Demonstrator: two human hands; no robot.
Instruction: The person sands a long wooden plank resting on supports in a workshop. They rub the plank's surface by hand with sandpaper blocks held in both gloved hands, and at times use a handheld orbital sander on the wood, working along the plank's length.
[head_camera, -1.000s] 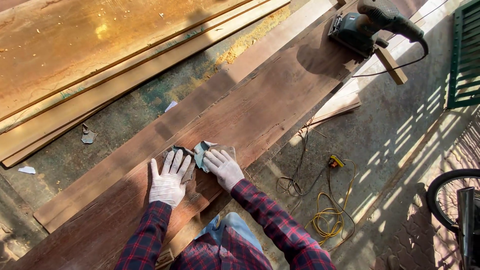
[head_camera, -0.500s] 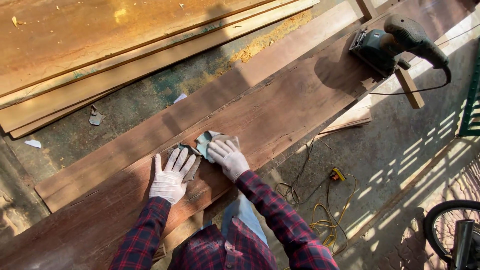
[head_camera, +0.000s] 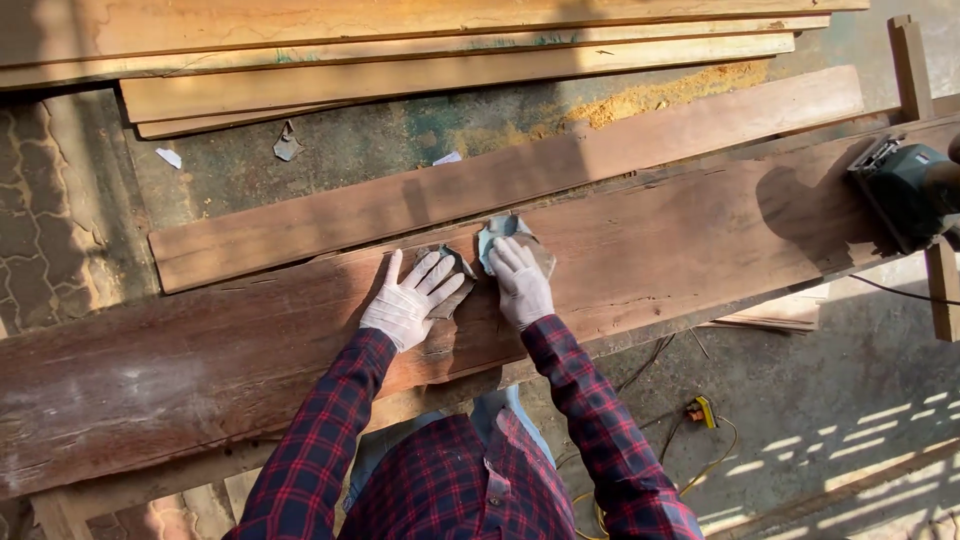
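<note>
The left hand (head_camera: 408, 303) is lying flat, fingers spread, on the plank (head_camera: 640, 260), while the right hand (head_camera: 520, 285) (gloved too) is pressing sandpaper (head_camera: 497, 232) onto it, grip closed over the sheet.

The person wears 2 white knitted work gloves, one on the left hand (head_camera: 408, 303) and one on the right hand (head_camera: 520, 285). Both long sleeves are red and dark navy plaid, and blue jeans show below the shirt.
</note>
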